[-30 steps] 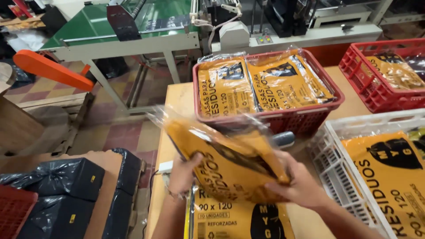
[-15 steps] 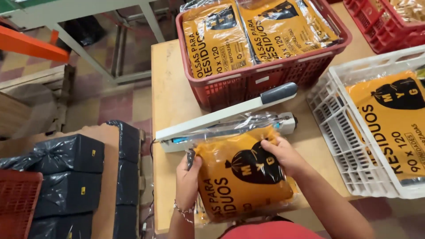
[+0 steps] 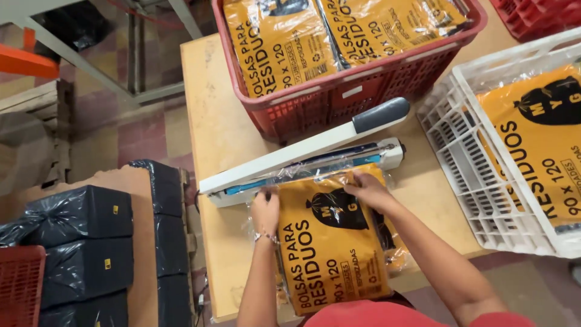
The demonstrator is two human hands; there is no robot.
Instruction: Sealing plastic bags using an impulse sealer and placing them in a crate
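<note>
**Lining up the pack at the sealer**

Our left hand (image 3: 265,209) and right hand (image 3: 369,189) press flat on the orange pack (image 3: 333,242) on the table (image 3: 224,121); the fingers are not clenched, they pin its clear top edge under the open arm of the sealer (image 3: 302,154) at 12 o'clock; the red crate (image 3: 339,100) sits beyond, the white crate (image 3: 466,175) at 3 o'clock; we think the next move needs one hand free to push the arm down.

A thin beaded bracelet (image 3: 265,237) circles the wrist of the bare left hand (image 3: 265,209), and the right hand (image 3: 370,189) wears nothing below a red short-sleeved shirt (image 3: 375,315).
</note>
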